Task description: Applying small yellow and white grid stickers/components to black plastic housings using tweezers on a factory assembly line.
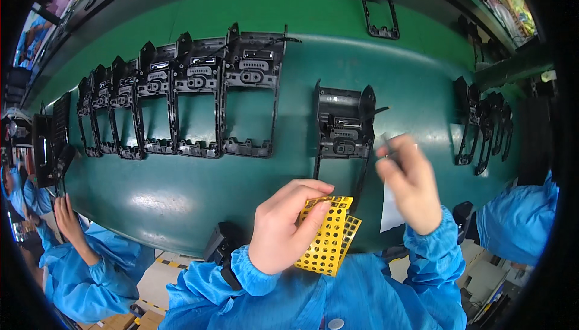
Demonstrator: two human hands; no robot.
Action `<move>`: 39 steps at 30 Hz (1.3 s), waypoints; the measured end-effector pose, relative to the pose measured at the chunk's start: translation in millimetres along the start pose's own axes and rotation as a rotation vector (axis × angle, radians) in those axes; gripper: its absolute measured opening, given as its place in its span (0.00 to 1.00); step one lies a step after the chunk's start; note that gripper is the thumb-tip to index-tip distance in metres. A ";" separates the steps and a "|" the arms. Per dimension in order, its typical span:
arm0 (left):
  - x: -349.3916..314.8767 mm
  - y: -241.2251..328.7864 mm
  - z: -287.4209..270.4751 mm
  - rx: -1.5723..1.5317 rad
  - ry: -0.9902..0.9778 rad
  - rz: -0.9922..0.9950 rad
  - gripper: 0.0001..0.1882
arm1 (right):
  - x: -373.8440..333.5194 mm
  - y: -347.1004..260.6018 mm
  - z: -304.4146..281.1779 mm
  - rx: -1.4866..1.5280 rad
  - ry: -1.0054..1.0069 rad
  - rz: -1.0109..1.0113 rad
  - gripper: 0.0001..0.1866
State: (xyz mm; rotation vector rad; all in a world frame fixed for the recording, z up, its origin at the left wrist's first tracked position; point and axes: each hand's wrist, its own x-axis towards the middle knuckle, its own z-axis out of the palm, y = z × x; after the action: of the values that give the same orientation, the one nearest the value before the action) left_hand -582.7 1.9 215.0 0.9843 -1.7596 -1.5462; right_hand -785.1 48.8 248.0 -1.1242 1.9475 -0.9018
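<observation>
Six black frames (250, 78) form a row on the tabletop (175, 194); past a gap to their right lies one single frame (345, 132). Near the tabletop's near edge, below that single frame, the left hand (283, 224) pinches yellow dotted sheets (325, 242), apparently two. The right hand (413, 185), fingers curled, pinches one small dark piece (388, 144), too blurred to identify.
</observation>
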 end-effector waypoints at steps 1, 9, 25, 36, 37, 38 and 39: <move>-0.1 0.3 0.0 0.010 0.004 0.016 0.04 | 2.8 6.2 7.9 -0.101 -0.066 -0.058 0.10; -5.4 1.3 -5.5 -0.081 0.063 0.098 0.04 | 55.0 -2.3 20.5 0.008 -0.074 0.023 0.09; -5.8 -24.6 -55.0 -0.172 0.602 0.073 0.07 | 93.7 -16.0 43.8 0.100 -0.324 0.009 0.07; 3.1 -33.6 -40.5 -0.322 0.917 0.102 0.07 | 121.2 6.4 79.1 0.131 -0.330 -0.243 0.14; 4.2 -31.9 -39.1 -0.332 0.914 0.090 0.07 | 123.8 5.6 80.3 0.124 -0.362 -0.221 0.14; 8.8 -29.3 -33.0 -0.316 0.926 0.098 0.07 | 124.3 2.6 72.3 0.145 -0.415 -0.200 0.16; 12.6 -29.1 -27.5 -0.301 0.942 0.106 0.08 | 126.2 1.5 61.4 0.167 -0.471 -0.180 0.18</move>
State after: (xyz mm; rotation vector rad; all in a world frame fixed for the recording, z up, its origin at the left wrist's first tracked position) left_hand -562.8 -25.2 189.9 1.1660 -0.8716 -0.9669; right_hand -782.0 -77.5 186.9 -1.2907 1.3833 -0.7872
